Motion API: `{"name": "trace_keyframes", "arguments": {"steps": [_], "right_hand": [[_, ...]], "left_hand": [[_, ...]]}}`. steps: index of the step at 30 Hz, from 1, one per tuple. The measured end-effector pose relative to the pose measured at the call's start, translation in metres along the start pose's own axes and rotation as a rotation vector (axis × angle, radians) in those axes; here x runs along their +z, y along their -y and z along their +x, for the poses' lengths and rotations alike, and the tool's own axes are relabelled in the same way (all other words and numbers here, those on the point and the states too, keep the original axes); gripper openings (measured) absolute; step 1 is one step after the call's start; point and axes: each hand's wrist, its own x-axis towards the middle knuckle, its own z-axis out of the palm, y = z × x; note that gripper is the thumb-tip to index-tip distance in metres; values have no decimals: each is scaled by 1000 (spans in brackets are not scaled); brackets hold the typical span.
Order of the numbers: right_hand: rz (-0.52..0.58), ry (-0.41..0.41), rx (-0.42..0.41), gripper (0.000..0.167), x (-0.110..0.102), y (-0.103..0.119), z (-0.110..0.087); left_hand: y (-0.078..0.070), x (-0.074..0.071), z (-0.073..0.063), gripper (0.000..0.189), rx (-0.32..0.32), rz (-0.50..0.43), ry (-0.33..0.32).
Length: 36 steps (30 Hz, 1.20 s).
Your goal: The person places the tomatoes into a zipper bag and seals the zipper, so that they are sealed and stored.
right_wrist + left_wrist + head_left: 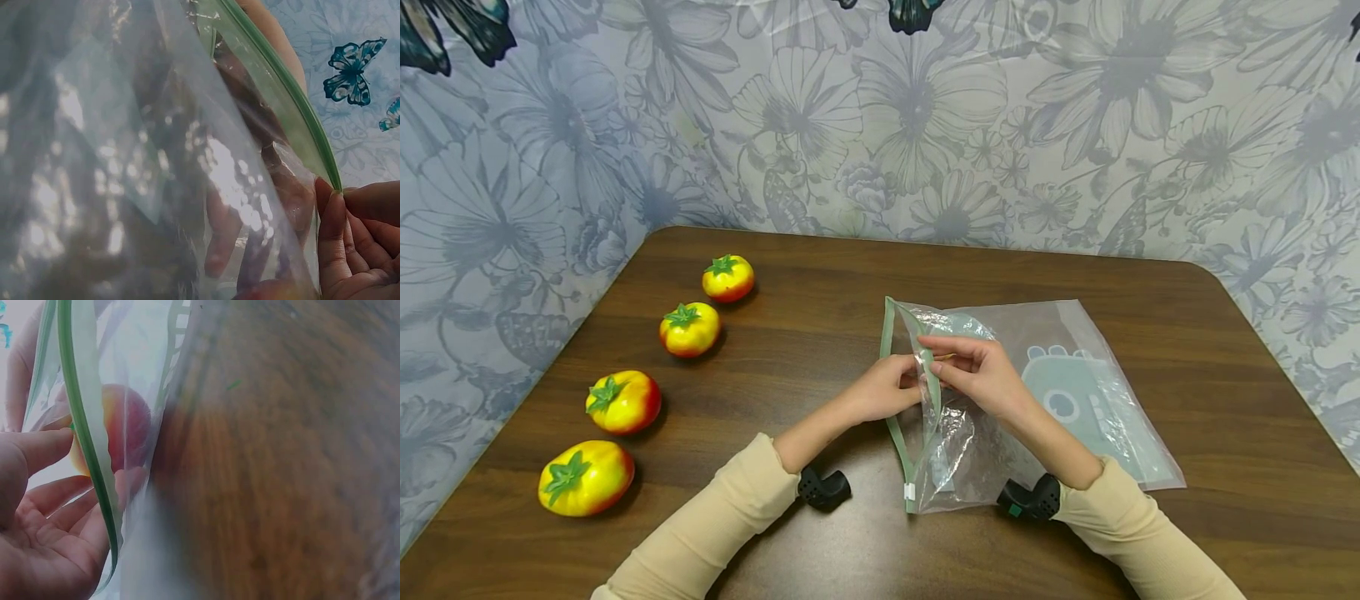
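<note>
Pinching the rim (302, 100) of the bag (1060, 367), the right hand (973, 372) likely holds it wide so the left hand (887, 387), gripping a tomato (128, 425), fits inside.

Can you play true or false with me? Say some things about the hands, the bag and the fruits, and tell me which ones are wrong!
1. Four yellow-and-red fruits sit on the table, outside the bag. True.
2. The right hand pinches the green edge of the bag. True.
3. The bag is zipped shut all the way. False: it is open at the green edge.
4. Only the right hand is holding something. False: the left hand holds another fruit.
5. A white slider is on the green edge. True.
6. The person wears black sleeves. False: the sleeves are cream.
</note>
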Motion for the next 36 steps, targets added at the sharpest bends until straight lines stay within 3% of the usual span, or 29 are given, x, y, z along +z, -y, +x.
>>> {"name": "trace_keyframes", "arguments": {"steps": [12, 22, 28, 36], "right_hand": [[-13, -12, 7, 35, 1, 2, -2], [-71, -17, 31, 34, -1, 3, -3], [-68, -21, 29, 34, -1, 3, -2], [-47, -18, 45, 36, -1, 3, -3]], "left_hand": [[-1, -5, -10, 29, 18, -44, -1], [-3, -22, -37, 38, 54, -58, -42], [-6, -43, -66, 38, 43, -35, -102], [-11, -82, -124, 41, -2, 49, -224]]}}
